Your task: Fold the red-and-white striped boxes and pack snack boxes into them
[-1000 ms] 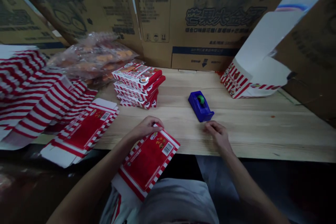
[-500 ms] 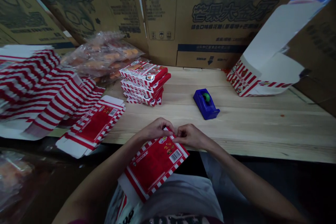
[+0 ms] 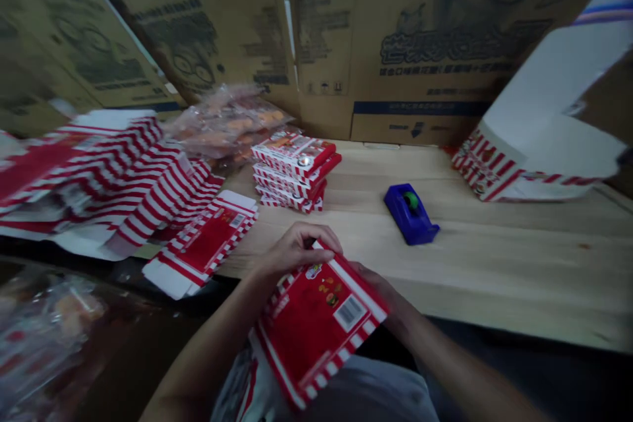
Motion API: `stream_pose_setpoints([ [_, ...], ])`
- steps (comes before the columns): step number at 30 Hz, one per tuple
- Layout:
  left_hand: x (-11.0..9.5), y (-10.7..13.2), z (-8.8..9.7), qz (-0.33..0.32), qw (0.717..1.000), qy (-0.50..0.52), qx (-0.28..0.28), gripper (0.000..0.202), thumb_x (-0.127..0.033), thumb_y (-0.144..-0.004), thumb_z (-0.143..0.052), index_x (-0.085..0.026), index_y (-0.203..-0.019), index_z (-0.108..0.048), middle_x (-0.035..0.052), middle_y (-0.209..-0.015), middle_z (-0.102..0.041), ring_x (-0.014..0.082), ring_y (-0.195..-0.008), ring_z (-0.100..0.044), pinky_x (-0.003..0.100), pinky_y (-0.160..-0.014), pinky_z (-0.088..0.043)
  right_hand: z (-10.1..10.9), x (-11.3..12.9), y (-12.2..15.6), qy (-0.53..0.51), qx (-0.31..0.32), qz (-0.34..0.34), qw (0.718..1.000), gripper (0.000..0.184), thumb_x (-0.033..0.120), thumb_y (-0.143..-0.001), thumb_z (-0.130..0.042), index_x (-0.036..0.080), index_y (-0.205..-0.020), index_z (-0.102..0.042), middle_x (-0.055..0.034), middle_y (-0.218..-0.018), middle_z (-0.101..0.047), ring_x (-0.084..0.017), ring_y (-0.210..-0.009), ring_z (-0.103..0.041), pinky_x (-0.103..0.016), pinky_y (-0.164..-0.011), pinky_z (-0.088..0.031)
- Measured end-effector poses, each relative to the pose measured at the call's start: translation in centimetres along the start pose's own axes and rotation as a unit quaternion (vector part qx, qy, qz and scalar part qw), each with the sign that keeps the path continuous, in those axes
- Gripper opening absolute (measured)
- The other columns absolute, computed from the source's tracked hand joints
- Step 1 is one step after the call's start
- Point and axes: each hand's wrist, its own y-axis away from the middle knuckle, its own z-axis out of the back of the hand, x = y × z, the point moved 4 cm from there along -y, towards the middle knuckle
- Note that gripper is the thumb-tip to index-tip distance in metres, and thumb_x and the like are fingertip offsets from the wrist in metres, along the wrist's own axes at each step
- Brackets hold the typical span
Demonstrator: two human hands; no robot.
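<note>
Ahead of the hands (image 3: 297, 252): stack of flat red-and-white printed cartons (image 3: 294, 171), clear plastic bag of orange pastries (image 3: 227, 122) behind it. Ahead-right, blue tape dispenser (image 3: 410, 214) on pale wooden table (image 3: 519, 264). Ahead-left, loose pile of flattened red-striped cartons (image 3: 133, 178).

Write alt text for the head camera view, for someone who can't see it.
A person's left hand and right hand hold a flat red-and-white striped carton at the edge of a wooden table. Beyond it sit a stack of similar cartons and a blue tape dispenser.
</note>
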Motion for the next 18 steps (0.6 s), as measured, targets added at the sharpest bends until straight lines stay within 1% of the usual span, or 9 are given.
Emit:
stream_pose_setpoints([
  [2,1.2,1.0,2.5,0.013,0.978,0.048,-0.201,0.024,-0.034,-0.065,-0.079,-0.015,-0.077,-0.072,0.0059,-0.079,-0.069,0.0169,-0.071,-0.063,0.026,-0.067,-0.048,0.5,1.1,-0.1,0.021,-0.021,0.018,0.999,0.037,0.046,-0.071,-0.077,0.020,-0.098,-0.071,-0.0050,-0.099,-0.074,-0.024,-0.095,-0.068,-0.039,-0.093,-0.050],
  [4,3.0,2.9,4.7,0.008,0.918,0.082,-0.389,0.028,-0.036,-0.061,-0.080,-0.016,-0.075,-0.067,0.0021,-0.072,-0.066,0.0145,-0.063,-0.059,0.025,-0.062,-0.046,1.4,2.9,0.0,0.073,-0.046,0.047,0.995,0.045,0.058,-0.077,-0.068,0.022,-0.103,-0.071,-0.0076,-0.108,-0.072,-0.028,-0.103,-0.066,-0.043,-0.095,-0.049],
  [6,5.0,5.1,5.6,-0.009,0.864,0.084,-0.497,0.027,-0.037,-0.062,-0.077,-0.017,-0.072,-0.061,-0.0017,-0.066,-0.061,0.0119,-0.058,-0.054,0.024,-0.059,-0.044,2.3,4.9,0.1,0.190,-0.050,0.064,0.978,0.049,0.057,-0.077,-0.069,0.024,-0.113,-0.068,-0.0087,-0.119,-0.068,-0.030,-0.107,-0.064,-0.043,-0.092,-0.050],
  [8,6.9,7.3,5.6,-0.017,0.837,0.070,-0.542,0.024,-0.033,-0.065,-0.075,-0.018,-0.070,-0.058,-0.0030,-0.064,-0.057,0.0112,-0.058,-0.052,0.023,-0.059,-0.043,3.0,6.6,-0.2,0.334,-0.021,0.054,0.941,0.056,0.048,-0.074,-0.075,0.025,-0.123,-0.064,-0.0095,-0.126,-0.065,-0.032,-0.110,-0.063,-0.043,-0.091,-0.051],
  [10,7.9,9.2,5.5,-0.006,0.833,0.012,-0.553,0.021,-0.028,-0.064,-0.076,-0.018,-0.071,-0.060,-0.0008,-0.071,-0.060,0.0140,-0.066,-0.055,0.025,-0.064,-0.045,3.9,8.0,-1.0,0.459,0.004,0.031,0.888,0.059,0.048,-0.073,-0.075,0.022,-0.125,-0.064,-0.0116,-0.125,-0.065,-0.034,-0.113,-0.061,-0.045,-0.094,-0.050],
  [13,6.8,10.0,6.8,0.006,0.842,-0.108,-0.529,0.019,-0.028,-0.065,-0.076,-0.019,-0.077,-0.065,0.0025,-0.084,-0.064,0.0193,-0.084,-0.058,0.029,-0.077,-0.047,5.5,9.8,-3.0,0.596,-0.020,0.015,0.803,0.055,0.056,-0.075,-0.068,0.019,-0.117,-0.070,-0.0146,-0.120,-0.067,-0.037,-0.114,-0.060,-0.046,-0.097,-0.049],
  [15,5.1,8.8,9.6,0.007,0.852,-0.072,-0.518,0.019,-0.030,-0.064,-0.078,-0.018,-0.072,-0.064,0.0018,-0.077,-0.064,0.0187,-0.080,-0.058,0.029,-0.075,-0.047,6.3,10.8,-4.3,0.646,-0.061,0.044,0.760,0.054,0.057,-0.075,-0.066,0.019,-0.112,-0.073,-0.0154,-0.118,-0.068,-0.036,-0.112,-0.062,-0.045,-0.096,-0.051],
  [17,3.1,6.2,13.8,0.011,0.853,0.028,-0.521,0.025,-0.030,-0.061,-0.082,-0.016,-0.062,-0.061,0.0001,-0.063,-0.060,0.0156,-0.067,-0.057,0.026,-0.068,-0.047,6.7,11.5,-5.0,0.664,-0.108,0.094,0.734,0.054,0.057,-0.074,-0.064,0.018,-0.111,-0.073,-0.0154,-0.119,-0.067,-0.035,-0.111,-0.063,-0.042,-0.094,-0.053],
  [18,2.0,4.7,16.3,0.004,0.846,0.053,-0.531,0.027,-0.031,-0.064,-0.081,-0.015,-0.061,-0.059,-0.0002,-0.061,-0.058,0.0142,-0.065,-0.057,0.025,-0.067,-0.047,6.9,11.6,-5.1,0.663,-0.130,0.113,0.729,0.054,0.057,-0.074,-0.063,0.019,-0.111,-0.072,-0.0149,-0.120,-0.067,-0.033,-0.110,-0.064,-0.041,-0.093,-0.054],
])
